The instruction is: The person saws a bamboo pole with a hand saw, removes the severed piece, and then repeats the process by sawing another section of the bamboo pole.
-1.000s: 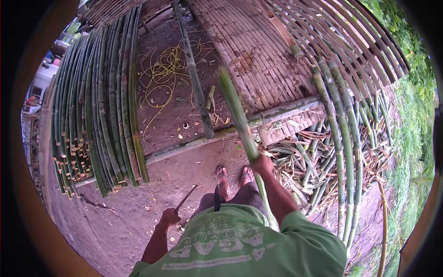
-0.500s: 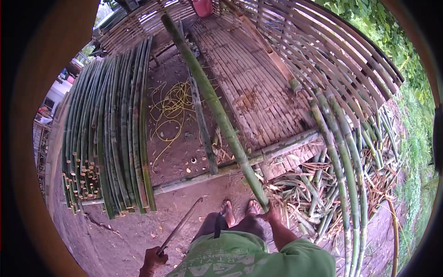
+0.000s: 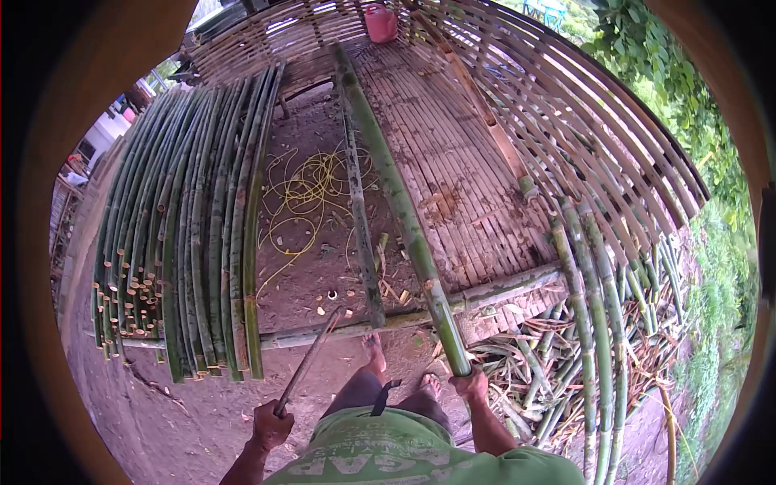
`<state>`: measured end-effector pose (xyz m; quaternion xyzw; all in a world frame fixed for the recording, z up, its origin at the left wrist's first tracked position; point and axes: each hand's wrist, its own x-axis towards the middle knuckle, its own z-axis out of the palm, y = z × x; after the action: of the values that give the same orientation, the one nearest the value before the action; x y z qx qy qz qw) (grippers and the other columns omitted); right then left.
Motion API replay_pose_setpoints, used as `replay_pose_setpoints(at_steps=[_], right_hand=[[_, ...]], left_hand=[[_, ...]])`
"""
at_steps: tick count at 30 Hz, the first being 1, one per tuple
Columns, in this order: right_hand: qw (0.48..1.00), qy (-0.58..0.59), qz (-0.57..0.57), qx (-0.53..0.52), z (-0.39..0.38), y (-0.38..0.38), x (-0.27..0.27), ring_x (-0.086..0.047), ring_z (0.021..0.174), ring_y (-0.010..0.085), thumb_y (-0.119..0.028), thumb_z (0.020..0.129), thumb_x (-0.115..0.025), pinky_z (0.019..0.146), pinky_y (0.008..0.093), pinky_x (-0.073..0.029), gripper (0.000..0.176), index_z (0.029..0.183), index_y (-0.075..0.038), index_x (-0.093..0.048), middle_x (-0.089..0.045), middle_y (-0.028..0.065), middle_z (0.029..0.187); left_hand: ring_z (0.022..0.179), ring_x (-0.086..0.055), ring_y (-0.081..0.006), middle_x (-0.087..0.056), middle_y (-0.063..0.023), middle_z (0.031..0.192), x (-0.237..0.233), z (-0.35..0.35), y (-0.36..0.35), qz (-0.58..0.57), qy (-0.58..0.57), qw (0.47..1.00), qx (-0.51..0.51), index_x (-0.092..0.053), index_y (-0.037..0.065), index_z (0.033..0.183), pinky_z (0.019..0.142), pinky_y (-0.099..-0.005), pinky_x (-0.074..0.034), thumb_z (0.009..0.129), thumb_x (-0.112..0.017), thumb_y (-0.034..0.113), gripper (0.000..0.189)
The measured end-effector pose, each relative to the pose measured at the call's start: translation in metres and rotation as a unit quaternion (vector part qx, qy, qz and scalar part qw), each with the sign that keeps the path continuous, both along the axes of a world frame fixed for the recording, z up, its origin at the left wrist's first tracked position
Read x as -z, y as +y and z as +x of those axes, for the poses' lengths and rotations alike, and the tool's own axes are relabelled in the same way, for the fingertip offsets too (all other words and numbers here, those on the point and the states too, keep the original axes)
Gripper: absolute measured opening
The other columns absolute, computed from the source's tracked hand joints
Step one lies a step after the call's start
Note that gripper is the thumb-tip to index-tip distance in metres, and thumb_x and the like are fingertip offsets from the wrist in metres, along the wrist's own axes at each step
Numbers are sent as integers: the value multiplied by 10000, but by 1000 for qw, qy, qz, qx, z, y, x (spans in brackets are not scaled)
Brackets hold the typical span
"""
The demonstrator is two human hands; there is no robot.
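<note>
My left hand (image 3: 272, 425) is wrapped round the handle of a machete (image 3: 310, 356), whose long narrow blade points forward and up to the right. In my right hand (image 3: 471, 385) is the near end of a thick green bamboo pole (image 3: 398, 198). The pole slants away from me over a log on the ground (image 3: 283, 335), its far end beside the slatted bamboo platform (image 3: 453, 162). A thinner grey-green pole (image 3: 360, 218) lies to its left.
Many cut bamboo poles (image 3: 198, 218) are stacked at left. A yellow rope (image 3: 311, 194) lies coiled on the dirt. Bamboo offcuts (image 3: 533, 356) and upright-looking long poles (image 3: 594, 323) are at right, below a slatted fence (image 3: 598, 105). A red container (image 3: 381, 23) stands at the back.
The pole's near end has moved slightly down with my right hand, and its far end now appears farther right. My left hand and the machete are raised a little. One foot has stepped forward.
</note>
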<state>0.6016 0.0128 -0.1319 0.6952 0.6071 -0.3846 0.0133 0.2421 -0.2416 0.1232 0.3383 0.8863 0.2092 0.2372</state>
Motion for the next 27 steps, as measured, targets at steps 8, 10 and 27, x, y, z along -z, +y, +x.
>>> replay_pose_setpoints(at_steps=[8, 10, 27], right_hand=[[999, 0, 41, -12, -178, 188, -80, -680, 847, 292, -387, 595, -739, 751, 398, -535, 530, 975, -21, -696, -691, 194, 866], [997, -21, 57, -55, -241, 267, -86, -677, 902, 305, -425, 604, -734, 771, 398, -539, 552, 966, -11, -698, -684, 213, 949], [990, -108, 26, -91, -232, 172, -76, -206, 1362, 379, -683, 631, -677, 1121, 524, -164, 1152, 1472, -86, -165, -254, 218, 1454]], left_hand=[[539, -589, -253, -589, -150, 591, 60, -79, 56, -24, -87, 994, 60, -599, 12, 732, 557, -374, -487, 710, -651, 198, 195], [621, -653, -308, -634, -168, 658, 75, -95, 67, -40, -93, 992, 71, -629, 33, 767, 596, -400, -515, 715, -667, 224, 202], [751, -633, -408, -642, -237, 774, 91, -189, 220, -122, -169, 941, 266, -636, 18, 822, 710, -480, -495, 678, -604, 227, 255]])
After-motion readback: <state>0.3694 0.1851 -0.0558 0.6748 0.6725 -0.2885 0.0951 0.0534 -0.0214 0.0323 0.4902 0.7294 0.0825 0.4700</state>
